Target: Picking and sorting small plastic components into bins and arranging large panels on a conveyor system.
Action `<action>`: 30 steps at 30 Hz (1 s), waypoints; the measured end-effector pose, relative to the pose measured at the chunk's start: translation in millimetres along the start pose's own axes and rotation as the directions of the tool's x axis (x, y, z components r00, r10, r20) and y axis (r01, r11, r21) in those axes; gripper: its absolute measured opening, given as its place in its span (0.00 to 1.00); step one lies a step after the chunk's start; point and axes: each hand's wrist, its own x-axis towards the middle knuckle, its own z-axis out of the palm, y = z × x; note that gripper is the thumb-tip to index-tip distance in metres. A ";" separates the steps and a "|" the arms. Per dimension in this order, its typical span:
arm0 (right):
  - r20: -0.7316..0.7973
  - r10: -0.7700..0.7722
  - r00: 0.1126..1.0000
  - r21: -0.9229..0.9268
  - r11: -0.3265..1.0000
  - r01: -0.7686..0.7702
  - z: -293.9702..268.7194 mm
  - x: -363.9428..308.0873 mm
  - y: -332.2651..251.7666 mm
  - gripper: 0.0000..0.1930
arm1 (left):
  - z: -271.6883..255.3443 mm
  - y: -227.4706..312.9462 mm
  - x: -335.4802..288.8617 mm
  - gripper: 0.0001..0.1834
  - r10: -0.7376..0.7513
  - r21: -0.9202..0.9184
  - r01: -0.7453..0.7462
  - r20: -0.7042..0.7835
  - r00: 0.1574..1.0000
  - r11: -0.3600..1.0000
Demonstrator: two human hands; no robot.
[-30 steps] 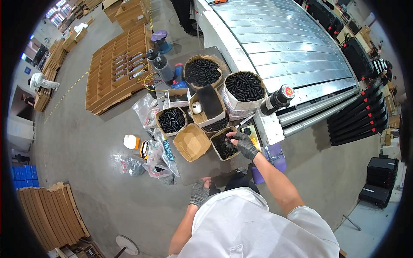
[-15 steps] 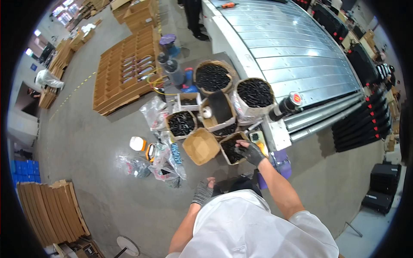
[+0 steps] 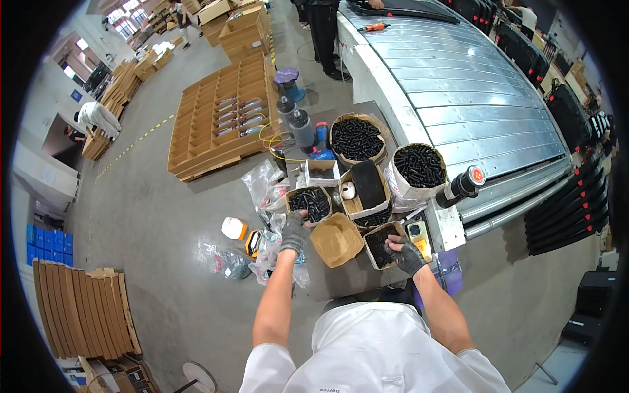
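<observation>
At upper left, a brown cardboard tray divided into compartments [image 3: 190, 128] lies on the grey floor. At centre, the person's left hand [image 3: 295, 234], in a grey fingerless glove, has its fingers loosely bent at the near edge of an open-topped cardboard box [image 3: 324, 219] of black cylindrical pieces [image 3: 309, 204]; whether it grips one, I cannot tell. Next stands an open tan cardboard box [image 3: 337, 241], then a smaller-looking carton of fine black parts [image 3: 372, 259]. Over that carton, the right hand [image 3: 407, 254], gloved alike, curls its fingertips together; any part between them is indistinguishable. The boxes crowd together, presumably to keep both hands' reach short, beside the silvery slatted metal conveyor [image 3: 485, 124] at upper right.
</observation>
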 end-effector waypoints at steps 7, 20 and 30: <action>-0.020 -0.009 1.000 0.024 1.000 0.009 -1.9 -11.7 3.8 0.16 | 22.3 -20.0 66.4 0.21 0.203 0.350 -0.242 0.145 0.968 0.905; -0.051 -0.038 0.998 -0.001 0.999 0.038 0.0 -20.9 11.1 0.14 | 19.0 -22.2 90.3 0.15 0.172 0.530 -0.332 0.330 0.928 0.780; 0.042 0.066 0.997 0.072 0.995 -0.069 -2.8 -11.8 3.7 0.10 | 0.3 51.4 -32.7 0.26 -0.064 -0.629 0.333 0.410 0.910 0.702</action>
